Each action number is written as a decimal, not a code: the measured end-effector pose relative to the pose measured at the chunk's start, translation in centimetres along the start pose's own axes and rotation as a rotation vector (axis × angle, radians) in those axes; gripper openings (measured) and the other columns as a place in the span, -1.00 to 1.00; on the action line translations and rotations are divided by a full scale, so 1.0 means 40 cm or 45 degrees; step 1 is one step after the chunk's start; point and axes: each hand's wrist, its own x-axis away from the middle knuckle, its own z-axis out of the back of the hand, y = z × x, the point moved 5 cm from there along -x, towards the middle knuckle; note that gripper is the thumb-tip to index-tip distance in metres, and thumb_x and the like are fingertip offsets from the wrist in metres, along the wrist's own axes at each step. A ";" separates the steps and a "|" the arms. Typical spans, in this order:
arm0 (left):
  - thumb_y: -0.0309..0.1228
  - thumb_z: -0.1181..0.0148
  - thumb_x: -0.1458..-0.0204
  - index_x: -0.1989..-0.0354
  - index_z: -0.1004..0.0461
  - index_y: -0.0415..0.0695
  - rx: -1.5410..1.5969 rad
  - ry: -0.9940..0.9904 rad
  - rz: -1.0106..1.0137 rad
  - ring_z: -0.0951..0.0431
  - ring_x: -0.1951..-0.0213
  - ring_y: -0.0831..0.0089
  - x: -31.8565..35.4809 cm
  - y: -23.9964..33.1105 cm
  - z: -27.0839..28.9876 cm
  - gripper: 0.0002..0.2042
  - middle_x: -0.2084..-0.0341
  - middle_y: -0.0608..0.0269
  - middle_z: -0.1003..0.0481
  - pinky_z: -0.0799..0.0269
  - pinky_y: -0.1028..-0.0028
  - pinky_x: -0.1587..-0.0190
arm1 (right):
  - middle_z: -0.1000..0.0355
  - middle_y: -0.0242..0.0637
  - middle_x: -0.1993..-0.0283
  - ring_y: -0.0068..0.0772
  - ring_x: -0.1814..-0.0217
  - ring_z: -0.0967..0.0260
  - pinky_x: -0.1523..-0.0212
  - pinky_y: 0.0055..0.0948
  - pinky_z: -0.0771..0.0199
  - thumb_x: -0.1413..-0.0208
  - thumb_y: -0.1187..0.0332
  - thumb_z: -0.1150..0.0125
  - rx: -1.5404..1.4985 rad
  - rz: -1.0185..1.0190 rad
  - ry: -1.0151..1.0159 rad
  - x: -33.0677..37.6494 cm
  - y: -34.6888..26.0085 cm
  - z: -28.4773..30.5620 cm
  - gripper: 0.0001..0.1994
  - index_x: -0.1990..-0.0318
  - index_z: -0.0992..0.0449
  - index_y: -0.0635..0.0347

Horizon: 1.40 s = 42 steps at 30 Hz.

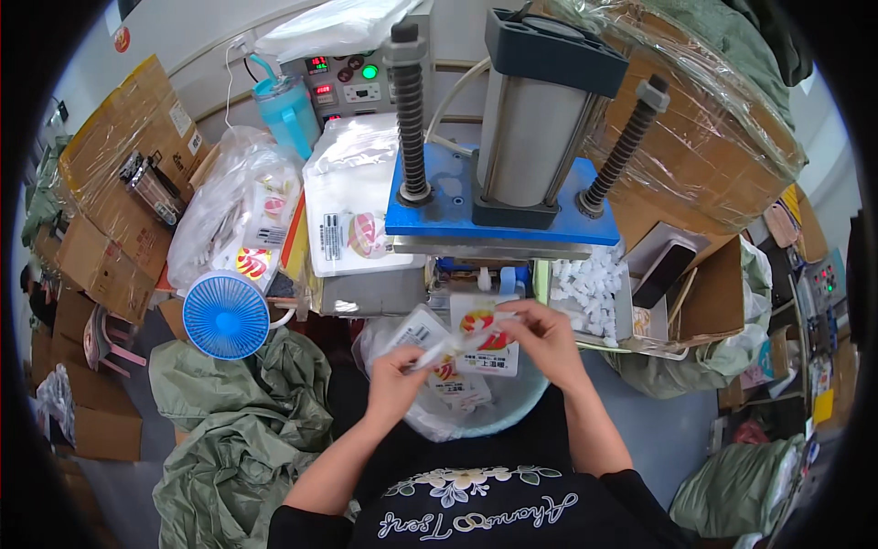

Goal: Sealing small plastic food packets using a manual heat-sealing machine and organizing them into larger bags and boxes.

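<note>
Over a tub lined with clear plastic, my two hands work close together. My left hand is closed on a white packet with a barcode. A second white packet, printed in red and yellow, is pinched by the thumb and fingers of my right hand. Between the hands the packet edges are partly blurred, so I cannot tell whether they touch. More printed packets lie in the tub below. Just beyond stands a press with a blue plate and a grey cylinder.
Right of the press sits a tray of small white pieces, beside a dark phone. To the left are a stack of printed packaging sheets, a blue fan and a turquoise cup. Green cloth lies at lower left.
</note>
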 end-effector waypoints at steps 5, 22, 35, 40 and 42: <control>-0.50 -0.29 0.00 0.35 -0.57 -0.32 0.027 -0.150 -0.023 -0.44 0.37 0.68 0.026 -0.042 -0.052 -0.88 0.42 0.36 -0.54 -0.34 0.62 0.32 | -0.48 -0.39 0.43 -0.71 0.45 -0.27 0.41 -0.62 -0.28 -0.13 0.40 -0.23 0.227 -0.071 -0.313 0.012 0.050 -0.040 -0.77 0.06 -0.55 0.22; -0.39 -0.29 -0.03 0.30 -0.54 -0.39 0.892 -0.087 0.504 -0.58 0.46 0.47 -0.172 0.030 -0.182 -0.76 0.43 0.10 -0.58 -0.49 0.49 0.42 | -0.45 -0.16 0.22 -0.08 0.32 -0.47 0.27 -0.20 -0.44 0.05 0.46 -0.23 1.202 0.139 0.387 -0.031 0.096 0.227 -0.76 0.17 -0.56 0.18; -0.05 -0.17 -0.03 -0.29 -0.19 -0.03 -1.316 0.323 -0.511 -0.06 -0.36 0.21 -0.156 0.032 0.084 -0.34 -0.28 0.26 -0.18 0.22 -0.12 -0.31 | -0.36 -0.26 0.33 -0.45 0.46 -0.23 0.43 -0.49 -0.23 -0.12 0.51 -0.12 0.780 0.344 0.607 -0.022 0.117 0.263 -0.86 0.16 -0.49 0.26; -0.49 -0.24 0.09 0.31 -0.60 -0.09 -0.950 0.618 -0.625 -0.49 0.13 0.23 -0.079 0.068 0.162 -0.86 0.39 0.31 -0.52 -0.12 0.03 -0.17 | -0.39 -0.37 0.32 -0.63 0.41 -0.20 0.43 -0.61 -0.20 -0.10 0.52 -0.16 0.653 0.261 0.561 -0.006 0.089 0.251 -0.86 0.17 -0.53 0.22; -0.53 -0.22 0.06 0.38 -0.57 -0.20 -0.543 0.455 -0.463 -0.52 0.31 0.28 -0.062 0.136 0.144 -0.93 0.46 0.23 -0.51 -0.34 0.33 0.11 | -0.44 -0.41 0.35 -0.66 0.42 -0.25 0.40 -0.60 -0.26 -0.05 0.48 -0.24 0.600 0.210 0.556 0.001 0.080 0.226 -0.84 0.18 -0.54 0.21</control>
